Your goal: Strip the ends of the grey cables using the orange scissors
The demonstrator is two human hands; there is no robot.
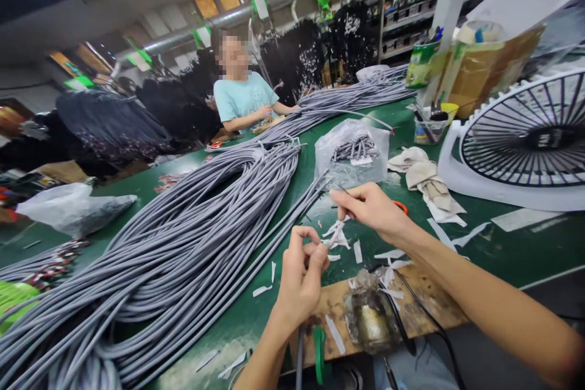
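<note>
My left hand (301, 271) is closed in a pinch around the end of a grey cable (300, 356), part of which shows below the wrist. A pale, thin end (336, 233) sticks out past the fingertips toward the other hand. Up and to the right, my right hand (372, 210) is pinched shut, with a thin dark strand-like piece (342, 187) at its fingertips, too small to name. Under both hands lie white paper-like strips (358, 251) on the green table (247, 317). A large bundle of grey cables (192, 237) lies to the left.
A clear plastic bag (326, 149) of short grey pieces stands ahead. Toward me, a wooden board (439, 304) carries a grimy metal block (375, 320) and a black cord. At right are cloth gloves (423, 177) and a fan (525, 140). A co-worker (247, 97) sits across the table.
</note>
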